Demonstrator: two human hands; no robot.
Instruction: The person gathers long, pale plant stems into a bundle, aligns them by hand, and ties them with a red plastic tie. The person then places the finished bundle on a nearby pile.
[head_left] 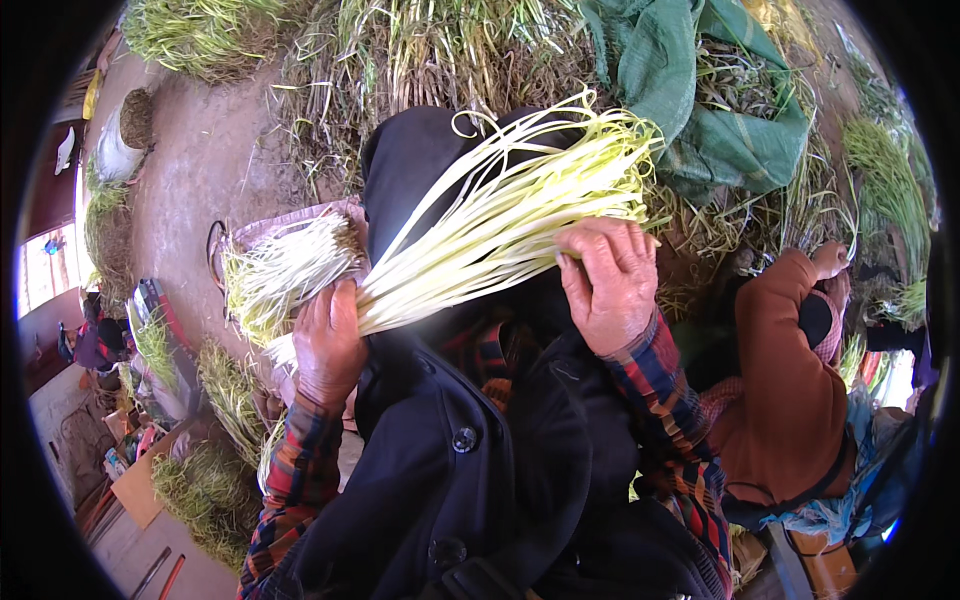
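A loose bunch of pale yellow blanched chives [500,240] lies slantwise across my lap, white stems at the lower left and yellow leaves at the upper right. My left hand [330,340] is closed round the stem end. At the leaf end, my right hand [610,280] has its fingers bent against the lower edge of the bunch; its fingertips are partly lost among the leaves. Beside my left hand, a pile of white-stemmed chives [290,265] rests on a pinkish cloth [265,230].
Ahead of my knees spreads a heap of untrimmed chives [420,60], with a green woven sack [655,80] at its right. Close on my right sits another person in a brown sleeve [785,390]. More green bundles [205,490] lie on the floor at left.
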